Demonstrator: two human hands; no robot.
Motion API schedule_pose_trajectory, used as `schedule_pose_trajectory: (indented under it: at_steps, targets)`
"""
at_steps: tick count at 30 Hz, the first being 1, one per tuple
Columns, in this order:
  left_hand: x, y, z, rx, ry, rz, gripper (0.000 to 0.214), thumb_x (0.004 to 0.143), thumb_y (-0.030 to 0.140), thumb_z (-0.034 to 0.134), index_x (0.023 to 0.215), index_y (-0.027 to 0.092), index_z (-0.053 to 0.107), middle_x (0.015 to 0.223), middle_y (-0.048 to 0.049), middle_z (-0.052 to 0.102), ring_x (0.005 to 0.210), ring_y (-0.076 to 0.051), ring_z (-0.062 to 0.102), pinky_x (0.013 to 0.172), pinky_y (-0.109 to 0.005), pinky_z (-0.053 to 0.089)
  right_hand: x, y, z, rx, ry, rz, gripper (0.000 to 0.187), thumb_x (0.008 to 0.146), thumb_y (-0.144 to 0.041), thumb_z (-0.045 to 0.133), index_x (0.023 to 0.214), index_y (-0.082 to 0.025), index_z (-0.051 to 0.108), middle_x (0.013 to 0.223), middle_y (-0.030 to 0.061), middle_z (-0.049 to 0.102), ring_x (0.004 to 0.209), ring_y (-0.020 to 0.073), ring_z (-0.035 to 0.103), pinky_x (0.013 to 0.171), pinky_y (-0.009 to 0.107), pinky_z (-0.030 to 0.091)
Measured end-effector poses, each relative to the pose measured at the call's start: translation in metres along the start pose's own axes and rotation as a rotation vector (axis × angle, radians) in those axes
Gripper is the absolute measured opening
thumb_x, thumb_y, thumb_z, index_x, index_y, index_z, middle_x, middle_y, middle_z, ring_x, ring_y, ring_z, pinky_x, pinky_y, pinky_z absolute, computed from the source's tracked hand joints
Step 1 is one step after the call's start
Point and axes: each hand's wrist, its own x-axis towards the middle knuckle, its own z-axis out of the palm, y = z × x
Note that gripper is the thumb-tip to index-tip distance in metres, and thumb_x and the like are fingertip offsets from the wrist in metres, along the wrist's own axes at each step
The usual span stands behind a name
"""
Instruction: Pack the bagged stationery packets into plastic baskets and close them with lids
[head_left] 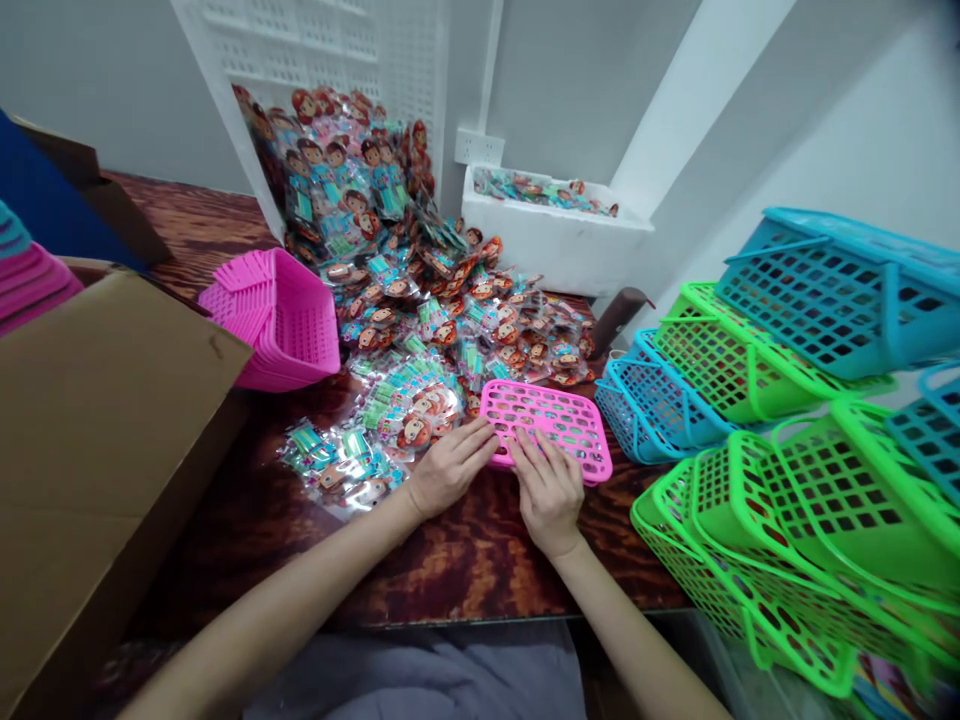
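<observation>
A pink perforated basket lid [581,430] lies in front of me, and small coloured contents show through its holes. My left hand [450,468] is closed at its front left corner, fingers pressed together over the rim. Across the lid's front middle rests my right hand [551,490], its fingers stretched and slightly apart on top; its thumb is hard to make out. Left of the lid, clear bags with printed cartoon figures [412,400] are fanned out. More such bags [345,470] lie nearer my left forearm.
Nested pink baskets [300,320] and a cardboard box [112,400] stand left. A heap of bags spills from a white crate [409,60]; a white foam box [555,235] holds more. Green baskets [840,500] and blue baskets [847,290] are stacked right, near a dark cylinder [619,318].
</observation>
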Motion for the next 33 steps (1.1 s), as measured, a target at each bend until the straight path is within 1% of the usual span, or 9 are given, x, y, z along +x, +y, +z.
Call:
schedule_pose_trajectory:
  at_steps: [6, 10, 14, 16, 19, 27, 29, 31, 33]
  targets:
    - [0.021, 0.02, -0.013, -0.359, -0.002, -0.447, 0.035, 0.086, 0.011, 0.053, 0.117, 0.02, 0.065, 0.127, -0.0111, 0.062, 0.126, -0.026, 0.054, 0.109, -0.047, 0.043, 0.019, -0.001, -0.028, 0.074, -0.186, 0.031, 0.035, 0.101, -0.029, 0.047, 0.133, -0.023, 0.06, 0.138, 0.0062, 0.061, 0.131, 0.0268, 0.051, 0.104, 0.043, 0.037]
    - [0.045, 0.003, -0.002, -0.611, 0.205, -0.933, 0.032, 0.081, 0.019, 0.053, 0.109, 0.021, 0.067, 0.127, -0.0082, 0.062, 0.122, -0.025, 0.055, 0.105, -0.041, 0.042, 0.049, 0.025, -0.035, 0.114, -0.257, 0.116, 0.035, 0.102, -0.037, 0.044, 0.126, -0.022, 0.064, 0.13, 0.0055, 0.066, 0.127, 0.0246, 0.054, 0.105, 0.041, 0.039]
    - [0.057, -0.025, 0.023, -0.635, 0.228, -1.16, 0.025, 0.079, 0.041, 0.062, 0.08, 0.017, 0.064, 0.08, -0.0055, 0.065, 0.077, -0.021, 0.061, 0.072, -0.033, 0.049, 0.068, 0.053, -0.02, -0.079, -0.359, 0.203, 0.046, 0.101, -0.044, 0.043, 0.14, -0.022, 0.055, 0.15, 0.0096, 0.049, 0.142, 0.032, 0.037, 0.11, 0.053, 0.033]
    - [0.056, -0.033, 0.032, -0.689, 0.208, -1.203, 0.029, 0.073, 0.045, 0.066, 0.067, 0.018, 0.057, 0.064, 0.0002, 0.056, 0.061, -0.016, 0.054, 0.059, -0.027, 0.044, 0.069, 0.06, -0.012, -0.148, -0.424, 0.214, 0.047, 0.101, -0.044, 0.043, 0.143, -0.024, 0.051, 0.155, 0.0096, 0.04, 0.144, 0.0329, 0.033, 0.111, 0.055, 0.03]
    - [0.053, -0.036, 0.039, -0.786, 0.196, -1.236, 0.035, 0.071, 0.051, 0.065, 0.068, 0.018, 0.053, 0.062, 0.0032, 0.052, 0.055, -0.012, 0.049, 0.053, -0.023, 0.039, 0.066, 0.06, -0.006, -0.175, -0.462, 0.222, 0.048, 0.101, -0.044, 0.043, 0.145, -0.026, 0.049, 0.158, 0.0084, 0.036, 0.145, 0.0329, 0.031, 0.112, 0.055, 0.028]
    - [0.049, -0.031, 0.038, -0.76, 0.126, -1.223, 0.041, 0.077, 0.06, 0.053, 0.078, 0.019, 0.051, 0.069, 0.0009, 0.056, 0.06, -0.015, 0.057, 0.057, -0.027, 0.048, 0.07, 0.057, -0.014, -0.025, -0.446, 0.339, 0.046, 0.1, -0.044, 0.043, 0.141, -0.025, 0.054, 0.154, 0.0066, 0.042, 0.145, 0.0298, 0.033, 0.117, 0.053, 0.024]
    - [0.054, -0.033, 0.033, -0.674, 0.093, -1.186, 0.04, 0.079, 0.058, 0.052, 0.084, 0.018, 0.055, 0.077, -0.0038, 0.062, 0.07, -0.02, 0.063, 0.066, -0.033, 0.053, 0.069, 0.068, -0.017, 0.025, -0.416, 0.429, 0.043, 0.101, -0.039, 0.04, 0.137, -0.023, 0.059, 0.15, 0.0063, 0.049, 0.143, 0.026, 0.037, 0.117, 0.048, 0.026]
    - [0.063, -0.035, 0.027, -0.564, 0.067, -1.133, 0.042, 0.079, 0.052, 0.056, 0.101, 0.017, 0.059, 0.102, -0.0121, 0.067, 0.097, -0.027, 0.065, 0.085, -0.042, 0.053, 0.065, 0.08, -0.021, 0.015, -0.393, 0.568, 0.044, 0.101, -0.037, 0.04, 0.138, -0.02, 0.057, 0.149, 0.0083, 0.05, 0.143, 0.0265, 0.037, 0.117, 0.048, 0.028]
    - [0.074, -0.033, 0.023, -0.477, 0.028, -1.056, 0.048, 0.079, 0.044, 0.059, 0.12, 0.018, 0.059, 0.133, -0.0159, 0.058, 0.13, -0.032, 0.05, 0.108, -0.05, 0.038, 0.06, 0.089, -0.022, 0.006, -0.418, 0.676, 0.051, 0.101, -0.038, 0.041, 0.146, -0.015, 0.047, 0.156, 0.0119, 0.04, 0.144, 0.0286, 0.035, 0.116, 0.048, 0.031]
